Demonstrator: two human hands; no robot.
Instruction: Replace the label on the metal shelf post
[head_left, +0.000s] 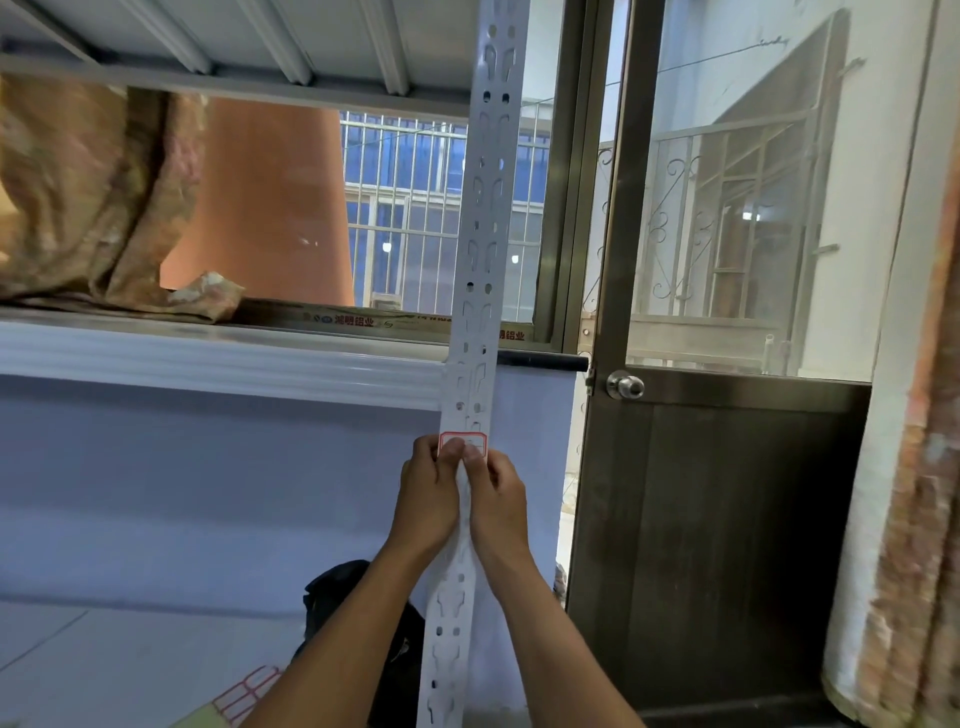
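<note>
A white slotted metal shelf post (480, 260) runs from top to bottom in the middle of the view. A white label with a red border (464, 440) sits on its face at about waist height. My left hand (426, 493) and my right hand (496, 499) are side by side on the post, thumbs pressing on the label's lower half. Only the label's top edge and corners show above the thumbs. A sheet of more red-bordered labels (244, 693) lies at the bottom left, partly behind my left forearm.
A white shelf board (208, 358) carries brown patterned fabric (93, 197) at the left. A dark bag (337, 603) lies on the floor behind my arms. A dark metal door (717, 545) with a round knob (626, 386) stands right of the post, with a curtain (914, 467) at the far right.
</note>
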